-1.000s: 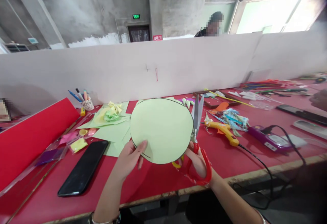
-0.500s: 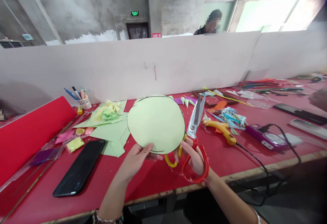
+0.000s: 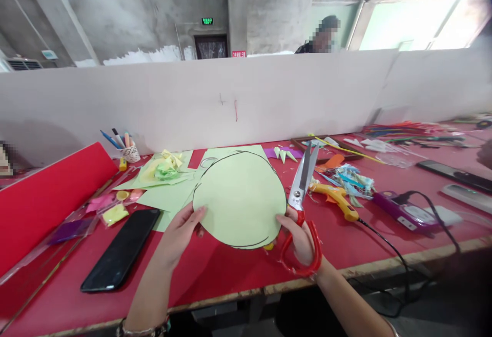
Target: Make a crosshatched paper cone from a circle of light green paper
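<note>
A pale green paper disc (image 3: 240, 201) with a black marker line along parts of its edge is held up above the table, facing me. My left hand (image 3: 180, 232) pinches its left edge, thumb on the front. On the opposite side, my right hand (image 3: 300, 237) grips the disc's edge with the thumb and also carries scissors (image 3: 302, 193). Their red handle loops lie around this hand, and the silver blades point up, slightly parted. Below the disc a yellow piece (image 3: 269, 246) peeks out, mostly hidden.
Green paper sheets (image 3: 165, 198), a black phone (image 3: 121, 250) and a pen cup (image 3: 129, 152) are on the left. Right of the scissors lie a yellow glue gun (image 3: 338, 198) with its cord and a purple power strip (image 3: 403, 211). A white partition (image 3: 172, 101) stands behind.
My left hand has shifted from the disc's bottom edge to its left edge. The disc sits slightly lower and more to the right, covering most of the yellow piece.
</note>
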A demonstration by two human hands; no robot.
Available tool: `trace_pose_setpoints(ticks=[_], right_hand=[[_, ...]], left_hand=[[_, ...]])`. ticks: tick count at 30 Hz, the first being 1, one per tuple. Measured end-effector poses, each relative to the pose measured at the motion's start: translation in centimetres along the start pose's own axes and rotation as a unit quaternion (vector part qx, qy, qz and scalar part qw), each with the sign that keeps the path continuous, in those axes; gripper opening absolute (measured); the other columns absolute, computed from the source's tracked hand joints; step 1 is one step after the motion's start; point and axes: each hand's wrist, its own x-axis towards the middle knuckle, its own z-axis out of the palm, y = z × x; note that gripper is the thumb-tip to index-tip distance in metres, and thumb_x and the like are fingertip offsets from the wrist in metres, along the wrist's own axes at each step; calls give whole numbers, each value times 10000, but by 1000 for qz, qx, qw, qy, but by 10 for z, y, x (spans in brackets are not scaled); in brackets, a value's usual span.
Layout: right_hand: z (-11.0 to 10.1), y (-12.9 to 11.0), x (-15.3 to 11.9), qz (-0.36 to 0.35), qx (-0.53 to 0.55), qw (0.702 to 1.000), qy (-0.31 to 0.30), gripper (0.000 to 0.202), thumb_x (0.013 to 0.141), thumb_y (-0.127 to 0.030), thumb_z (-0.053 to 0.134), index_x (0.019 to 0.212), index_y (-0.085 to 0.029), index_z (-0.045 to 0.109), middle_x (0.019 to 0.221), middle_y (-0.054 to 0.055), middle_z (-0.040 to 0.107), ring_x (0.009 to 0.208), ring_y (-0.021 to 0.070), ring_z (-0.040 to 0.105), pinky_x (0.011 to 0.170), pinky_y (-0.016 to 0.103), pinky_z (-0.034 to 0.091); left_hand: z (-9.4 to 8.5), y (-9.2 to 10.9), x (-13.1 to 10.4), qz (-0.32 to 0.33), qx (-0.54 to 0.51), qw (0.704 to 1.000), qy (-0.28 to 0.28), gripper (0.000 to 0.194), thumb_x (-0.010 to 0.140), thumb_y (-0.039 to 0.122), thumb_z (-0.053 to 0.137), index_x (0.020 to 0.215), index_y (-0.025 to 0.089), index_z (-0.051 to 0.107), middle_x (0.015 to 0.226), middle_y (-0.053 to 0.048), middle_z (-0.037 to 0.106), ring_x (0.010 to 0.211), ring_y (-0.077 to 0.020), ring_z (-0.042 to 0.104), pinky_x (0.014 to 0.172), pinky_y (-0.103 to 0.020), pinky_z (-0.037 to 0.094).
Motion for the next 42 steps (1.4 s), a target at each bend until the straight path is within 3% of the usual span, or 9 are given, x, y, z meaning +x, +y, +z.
trace_pose_setpoints(ticks=[8,15,18,22,25,29,34,39,42], right_hand=[[1,-2,5,-49,-15,995,80,77,685,-248,603,645,-215,547,562,-24,563,465,127,498,491,271,429],[-8,2,13,-48,9,995,83,79,715,-255,574,787,-228,591,767,28,641,707,216,598,598,343,484],[-6,2,11,-42,-5,996,77,100,701,-242,579,798,-222,596,789,46,650,751,238,604,609,358,490],[-2,1,8,-32,-10,998,57,120,684,-243,597,803,-226,593,826,41,654,787,241,595,680,379,485],[-1,3,7,-28,-12,998,54,84,685,-238,601,767,-227,585,799,26,648,770,225,588,718,373,475],[-5,5,9,-23,-14,998,56,56,692,-237,589,745,-221,580,705,12,616,657,191,570,621,325,476],[-5,5,11,-30,-31,998,49,114,692,-287,599,661,-203,528,556,-29,528,461,114,485,435,238,407],[3,0,9,-31,-62,997,17,183,691,-326,598,653,-191,480,530,-50,522,376,82,465,392,221,375],[4,0,7,-26,-72,997,-9,179,724,-323,563,645,-188,475,536,-51,527,365,73,456,383,211,363]], left_hand=[[-4,8,-1,35,77,995,-48,211,757,381,521,754,175,568,541,47,489,515,-98,456,534,-196,378],[-14,11,-4,18,96,982,-161,432,682,356,608,1065,167,548,941,-63,644,855,-209,572,764,-292,445],[-10,10,-3,-3,103,984,-148,406,618,371,659,964,164,606,875,-62,665,883,-243,575,770,-310,450],[0,6,-1,-63,110,990,-55,346,630,489,612,734,159,609,684,-40,647,701,-218,593,588,-268,455],[1,3,-1,-86,160,983,-10,375,627,542,585,584,177,510,490,27,524,481,-144,504,435,-222,364],[-4,6,-3,-117,178,977,-24,436,624,594,554,551,196,393,387,93,348,340,-77,336,365,-195,248],[-11,9,-3,-112,205,972,18,456,638,621,518,551,196,376,347,100,311,323,-75,303,362,-191,212],[-22,6,0,-53,179,982,-21,440,703,583,476,532,183,412,320,91,304,313,-67,290,367,-184,210],[-23,7,0,-39,165,985,6,428,706,565,483,529,179,427,327,91,301,301,-57,265,346,-179,181]])
